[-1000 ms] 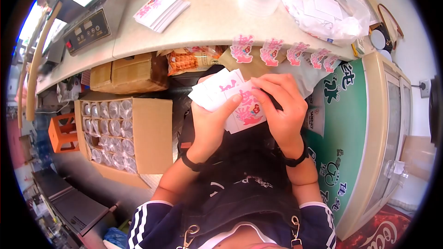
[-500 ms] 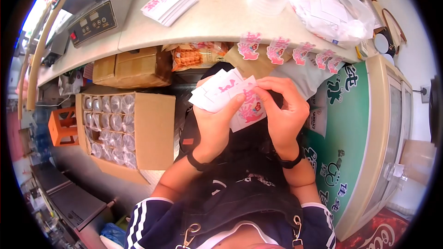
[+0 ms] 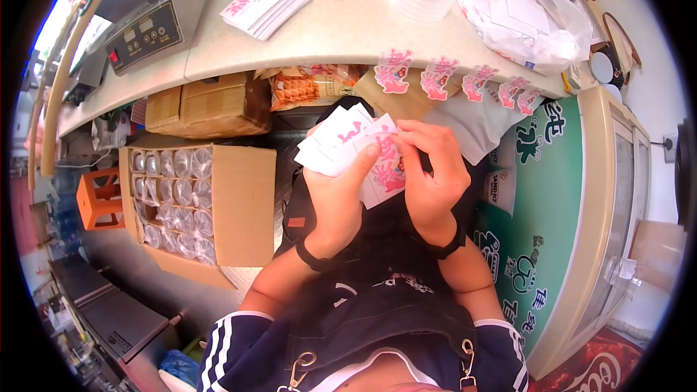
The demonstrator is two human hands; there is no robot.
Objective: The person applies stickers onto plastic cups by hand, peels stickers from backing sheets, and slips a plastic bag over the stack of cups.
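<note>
Bag of translucent plastic (image 3: 568, 45) by the worktop's (image 3: 345, 29) right edge holds white papers (image 3: 517, 13). Left hand (image 3: 337, 194) and right hand (image 3: 437, 178) grip pink-printed white sheets (image 3: 335, 144), partly hidden.

The right hand (image 3: 435, 174) has moved inward, toward the left hand (image 3: 337, 192), over the last half second, its wristband (image 3: 444, 247) and forearm swinging the same way. It now overlaps more of the right side of the printed card (image 3: 386, 174); whether the pinched corner has lifted is hard to tell behind the fingertips. More of the green panel (image 3: 541, 210) beside that forearm has come into sight. Since the first picture, the card stack (image 3: 266, 7) appears farther right and higher in view.
</note>
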